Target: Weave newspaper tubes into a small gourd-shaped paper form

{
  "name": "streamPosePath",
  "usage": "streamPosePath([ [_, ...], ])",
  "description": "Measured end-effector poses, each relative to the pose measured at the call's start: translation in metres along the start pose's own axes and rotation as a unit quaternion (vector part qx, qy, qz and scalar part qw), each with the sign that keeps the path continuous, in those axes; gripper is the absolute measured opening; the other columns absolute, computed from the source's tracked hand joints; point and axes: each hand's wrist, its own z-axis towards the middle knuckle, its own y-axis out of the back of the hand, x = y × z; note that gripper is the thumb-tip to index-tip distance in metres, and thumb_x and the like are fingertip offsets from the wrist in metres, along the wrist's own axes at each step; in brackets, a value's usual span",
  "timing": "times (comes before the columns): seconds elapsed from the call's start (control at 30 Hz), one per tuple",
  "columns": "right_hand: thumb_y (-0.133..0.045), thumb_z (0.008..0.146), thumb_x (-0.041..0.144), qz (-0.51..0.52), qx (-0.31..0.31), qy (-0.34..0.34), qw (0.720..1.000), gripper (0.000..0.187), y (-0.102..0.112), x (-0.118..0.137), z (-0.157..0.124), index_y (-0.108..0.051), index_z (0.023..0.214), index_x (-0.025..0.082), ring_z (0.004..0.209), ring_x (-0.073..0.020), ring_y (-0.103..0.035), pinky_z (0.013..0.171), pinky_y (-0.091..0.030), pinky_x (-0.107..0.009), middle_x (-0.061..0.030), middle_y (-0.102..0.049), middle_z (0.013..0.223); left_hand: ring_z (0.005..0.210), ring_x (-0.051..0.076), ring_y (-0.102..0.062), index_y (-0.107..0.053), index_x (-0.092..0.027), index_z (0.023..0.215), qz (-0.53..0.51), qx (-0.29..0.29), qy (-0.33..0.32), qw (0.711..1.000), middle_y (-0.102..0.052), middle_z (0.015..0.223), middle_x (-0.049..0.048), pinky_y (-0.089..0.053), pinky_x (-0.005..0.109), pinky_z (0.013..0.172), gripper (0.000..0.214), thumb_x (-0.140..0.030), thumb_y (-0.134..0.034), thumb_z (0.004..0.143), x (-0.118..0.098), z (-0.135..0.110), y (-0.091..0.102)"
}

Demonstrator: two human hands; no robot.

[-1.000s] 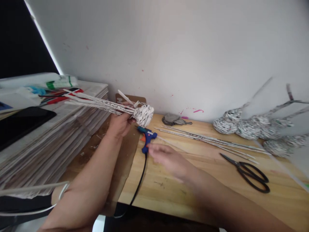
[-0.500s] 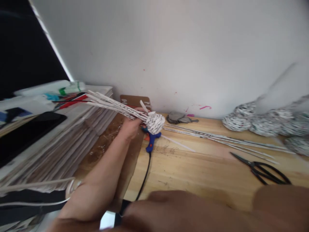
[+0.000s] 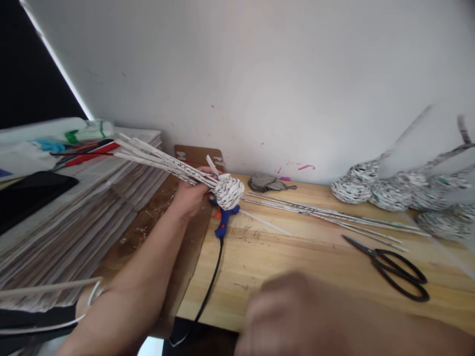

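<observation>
My left hand (image 3: 192,197) is closed round a woven paper ball (image 3: 229,192) close to where its long rolled-paper tubes (image 3: 163,160) gather. The tubes stick out to the left, over the stacked paper. One short tube end points up beside the ball. Just below the ball lies a blue glue gun (image 3: 223,223), its upper part hidden and its black cord running toward me. My right hand (image 3: 285,314) hangs low over the table's front, smeared by motion. Its fingers look curled, but whether they hold anything cannot be made out.
Black scissors (image 3: 393,269) lie on the wooden table at right, near loose paper tubes (image 3: 334,217). Several woven paper shapes (image 3: 352,185) stand by the wall. A grey cloth-like thing (image 3: 269,183) lies at the back. Stacked newspapers (image 3: 92,212) with a black phone (image 3: 37,198) rise at left.
The view has shifted slightly, so the table things sit further left. My right hand has moved rightward across the front. My left hand keeps its hold on the woven paper ball.
</observation>
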Motion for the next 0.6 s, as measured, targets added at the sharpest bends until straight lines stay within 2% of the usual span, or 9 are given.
streamPosePath([
  [0.03,-0.054,0.099,0.035,-0.008,-0.017,-0.015,1.000,0.020,0.010,-0.018,0.008,-0.074,0.101,0.034,0.087,-0.0125,-0.067,0.076,-0.051,-0.024,0.0060,-0.074,0.091,0.046,0.009,-0.052,-0.069,-0.018,0.081,-0.004,0.001,-0.003,1.000,-0.064,0.062,-0.0022,-0.037,0.017,0.037,0.029,-0.025,-0.084,0.057,0.000,0.000,0.000],
  [0.07,-0.054,0.099,0.031,-0.038,-0.060,-0.074,0.995,0.021,0.015,-0.039,0.014,-0.075,0.098,0.030,0.086,-0.0136,-0.067,0.077,-0.050,-0.025,0.0028,-0.075,0.092,0.046,0.009,-0.052,-0.068,-0.017,0.078,-0.010,0.000,-0.005,1.000,-0.064,0.063,-0.0020,-0.037,0.017,0.037,0.028,-0.025,-0.084,0.056,-0.001,0.000,0.000],
  [0.1,-0.056,0.098,0.028,-0.076,-0.114,-0.132,0.982,0.020,0.016,-0.064,0.018,-0.076,0.095,0.026,0.082,-0.0146,-0.067,0.076,-0.048,-0.026,0.0001,-0.075,0.089,0.046,0.009,-0.052,-0.067,-0.017,0.075,-0.015,-0.002,-0.005,1.000,-0.065,0.063,-0.0015,-0.037,0.018,0.036,0.027,-0.025,-0.084,0.055,-0.001,0.000,0.000],
  [0.13,-0.058,0.096,0.025,-0.117,-0.142,-0.189,0.964,0.019,0.015,-0.089,0.019,-0.076,0.092,0.022,0.079,-0.0162,-0.066,0.074,-0.046,-0.028,-0.0027,-0.075,0.088,0.046,0.009,-0.052,-0.067,-0.017,0.073,-0.019,-0.007,-0.004,1.000,-0.065,0.064,-0.0010,-0.037,0.018,0.036,0.027,-0.025,-0.085,0.054,-0.001,0.000,0.000],
  [0.2,-0.060,0.092,0.019,-0.173,-0.164,-0.272,0.932,0.015,0.008,-0.134,0.018,-0.076,0.091,0.018,0.080,-0.0191,-0.066,0.074,-0.045,-0.029,-0.0065,-0.075,0.088,0.047,0.009,-0.053,-0.068,-0.017,0.073,-0.022,-0.013,0.002,1.000,-0.066,0.065,-0.0002,-0.037,0.018,0.036,0.027,-0.026,-0.085,0.054,-0.001,0.000,-0.001],
  [0.27,-0.061,0.091,0.018,-0.195,-0.171,-0.309,0.915,0.015,-0.001,-0.165,0.016,-0.075,0.094,0.017,0.087,-0.0213,-0.065,0.077,-0.044,-0.030,-0.0089,-0.074,0.092,0.047,0.009,-0.053,-0.069,-0.018,0.074,-0.018,-0.009,0.008,1.000,-0.066,0.064,-0.0005,-0.037,0.018,0.036,0.027,-0.025,-0.086,0.054,-0.001,-0.001,-0.001],
  [0.37,-0.059,0.091,0.015,-0.205,-0.180,-0.321,0.907,0.016,-0.009,-0.180,0.017,-0.074,0.094,0.017,0.091,-0.0221,-0.064,0.080,-0.044,-0.030,-0.0093,-0.073,0.094,0.047,0.009,-0.052,-0.069,-0.018,0.073,-0.015,0.001,0.007,1.000,-0.065,0.063,-0.0013,-0.037,0.017,0.036,0.027,-0.025,-0.087,0.054,0.000,-0.002,-0.002],
  [0.6,-0.055,0.095,0.018,-0.233,-0.182,-0.325,0.898,0.016,-0.013,-0.176,0.023,-0.070,0.101,0.016,0.099,-0.0242,-0.061,0.085,-0.043,-0.032,-0.0114,-0.070,0.101,0.048,0.009,-0.051,-0.068,-0.019,0.074,-0.013,0.013,0.014,1.000,-0.064,0.062,-0.0024,-0.036,0.018,0.035,0.029,-0.026,-0.090,0.055,0.000,-0.002,-0.002],
])
